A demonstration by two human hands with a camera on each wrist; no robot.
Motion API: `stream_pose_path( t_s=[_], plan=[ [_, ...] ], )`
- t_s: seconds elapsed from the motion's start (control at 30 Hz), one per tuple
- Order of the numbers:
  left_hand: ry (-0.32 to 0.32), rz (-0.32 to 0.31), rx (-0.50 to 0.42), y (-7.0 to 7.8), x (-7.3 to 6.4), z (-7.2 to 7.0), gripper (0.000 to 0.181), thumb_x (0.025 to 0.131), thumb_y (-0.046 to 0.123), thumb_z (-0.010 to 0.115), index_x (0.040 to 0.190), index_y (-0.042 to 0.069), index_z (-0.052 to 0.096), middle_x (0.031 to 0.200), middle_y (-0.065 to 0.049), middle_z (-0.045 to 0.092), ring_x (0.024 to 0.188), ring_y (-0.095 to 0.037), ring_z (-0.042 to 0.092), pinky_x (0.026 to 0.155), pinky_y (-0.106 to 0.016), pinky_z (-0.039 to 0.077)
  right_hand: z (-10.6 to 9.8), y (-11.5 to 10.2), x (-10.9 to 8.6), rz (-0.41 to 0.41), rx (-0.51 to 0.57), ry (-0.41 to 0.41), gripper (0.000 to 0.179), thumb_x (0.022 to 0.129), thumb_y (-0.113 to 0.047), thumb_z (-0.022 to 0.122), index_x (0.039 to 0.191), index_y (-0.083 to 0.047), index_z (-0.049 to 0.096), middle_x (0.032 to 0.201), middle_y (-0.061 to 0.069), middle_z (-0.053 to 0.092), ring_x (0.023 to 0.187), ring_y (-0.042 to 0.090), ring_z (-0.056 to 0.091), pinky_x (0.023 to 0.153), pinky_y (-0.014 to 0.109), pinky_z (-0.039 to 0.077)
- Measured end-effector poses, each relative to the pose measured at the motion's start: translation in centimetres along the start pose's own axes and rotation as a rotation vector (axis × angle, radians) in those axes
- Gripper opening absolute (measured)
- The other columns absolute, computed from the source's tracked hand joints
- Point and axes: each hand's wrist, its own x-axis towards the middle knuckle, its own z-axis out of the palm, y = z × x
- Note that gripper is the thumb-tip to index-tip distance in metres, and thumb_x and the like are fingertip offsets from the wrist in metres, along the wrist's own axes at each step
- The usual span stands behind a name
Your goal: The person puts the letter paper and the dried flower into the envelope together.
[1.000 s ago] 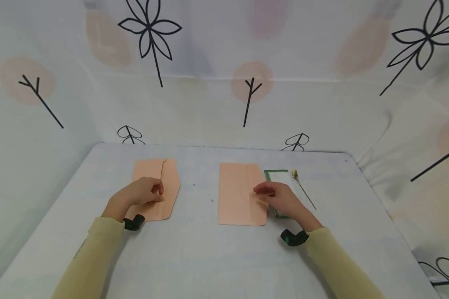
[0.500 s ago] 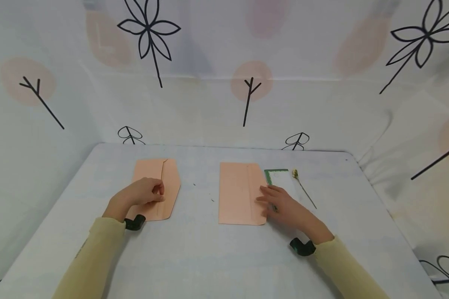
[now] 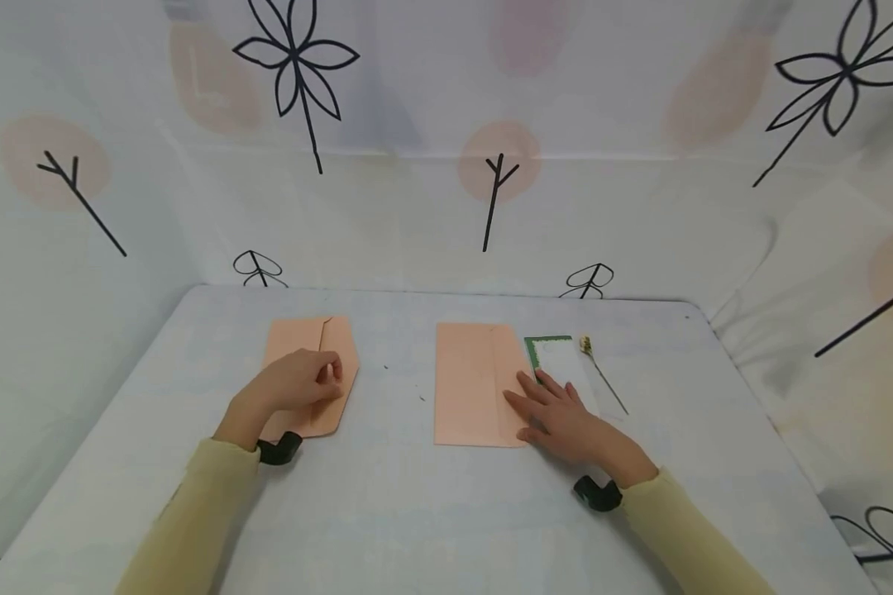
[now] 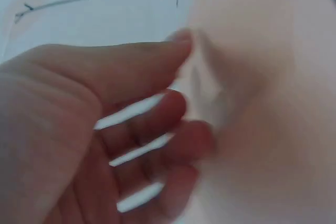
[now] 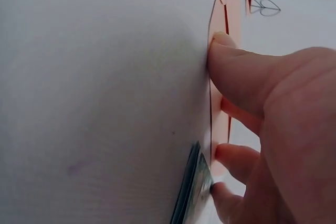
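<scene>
On the left of the table lies a peach envelope (image 3: 290, 335), its pointed flap to the right. My left hand (image 3: 290, 384) is over it, fingers curled; in the left wrist view the thumb (image 4: 142, 61) and a fingertip pinch the blurred paper edge of this envelope. A second peach envelope (image 3: 465, 384) lies flat at the centre. My right hand (image 3: 569, 426) spreads its fingers over that envelope's right edge, with the thumb (image 5: 231, 66) touching the paper. Partly beneath the right hand is a white card with a green border (image 3: 546, 339).
A dried flower (image 3: 599, 368) with a thin stem lies right of the card. Small dark specks dot the white table (image 3: 387, 512) between the envelopes. A printed white cloth (image 3: 387, 215) rises behind the table's back edge.
My left hand has shifted slightly right over its envelope. The right hand has loosened from its curled pose, drawn back a little to the right and spread its fingers.
</scene>
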Motion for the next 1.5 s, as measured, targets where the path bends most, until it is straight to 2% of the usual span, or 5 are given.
stream_pose_path(
  t_s=[0.17,0.47,0.9,1.37,1.5],
  plan=[
    [0.031,0.127,-0.029,3.2,1.7,1.0,0.01,0.093,0.024,0.07,0.098,0.021,0.062,0.07,0.005,0.053,0.059,-0.011,0.048,0.058,-0.03,0.041,0.0,-0.1,-0.2,0.027,-0.009,-0.007,0.06,0.099,-0.03,0.061,0.151,-0.008,0.041,0.16,0.023,0.021,0.146,0.048,0.011,0.104,0.076,0.011],
    [-0.058,0.3,-0.057,7.9,5.3,3.9,0.012,0.095,0.025,0.069,0.102,0.018,0.062,0.072,0.006,0.053,0.063,-0.008,0.048,0.062,-0.028,0.042,0.1,-0.3,0.0,0.029,-0.017,-0.017,0.06,0.1,-0.031,0.059,0.151,-0.007,0.04,0.16,0.024,0.022,0.145,0.05,0.013,0.104,0.076,0.012],
    [-0.089,0.342,-0.04,11.9,9.0,7.0,0.015,0.095,0.021,0.065,0.109,0.019,0.062,0.076,0.006,0.055,0.068,-0.009,0.052,0.066,-0.028,0.044,0.2,0.0,0.4,0.082,-0.081,-0.057,0.062,0.099,-0.035,0.06,0.153,-0.011,0.039,0.161,0.02,0.021,0.147,0.047,0.011,0.106,0.074,0.011],
    [-0.11,0.423,0.105,14.9,11.3,9.1,0.016,0.098,0.025,0.061,0.113,0.019,0.063,0.08,0.008,0.054,0.074,-0.008,0.051,0.074,-0.024,0.042,-0.2,-0.4,0.3,0.059,-0.088,-0.046,0.06,0.098,-0.033,0.061,0.15,-0.01,0.043,0.159,0.022,0.026,0.145,0.049,0.013,0.103,0.077,0.013],
    [-0.124,0.409,0.126,15.7,11.5,9.1,0.016,0.097,0.025,0.061,0.112,0.02,0.063,0.082,0.009,0.054,0.076,-0.008,0.051,0.073,-0.023,0.042,-0.1,-0.4,0.4,0.062,-0.086,-0.043,0.06,0.098,-0.034,0.061,0.15,-0.011,0.043,0.159,0.022,0.026,0.146,0.049,0.013,0.102,0.077,0.013]
  ],
)
